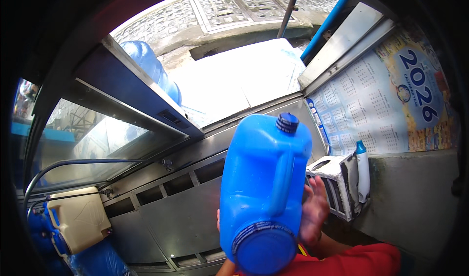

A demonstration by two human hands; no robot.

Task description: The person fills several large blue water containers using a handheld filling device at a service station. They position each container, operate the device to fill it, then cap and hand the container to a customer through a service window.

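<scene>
A blue plastic water jug (pixel 261 178) is held up in front of me, between my two hands. It has a small dark blue screw cap (pixel 287 122) at the far end, a moulded handle (pixel 282 183) along its upper face, and a wide round blue lid (pixel 264 249) at the near end. My right hand (pixel 315 210) lies against the jug's right side, its fingers spread along the wall. On the left side only the fingertips of my left hand (pixel 218 219) show; the jug hides the rest.
Ahead is a steel counter (pixel 185 220) below an open sliding window (pixel 141 88). Outside stand a white surface (pixel 229 76) and a large blue water bottle (pixel 151 68). A beige jug (pixel 80 217) is at left. A white rack (pixel 337 183) and wall calendar (pixel 371 105) are at right.
</scene>
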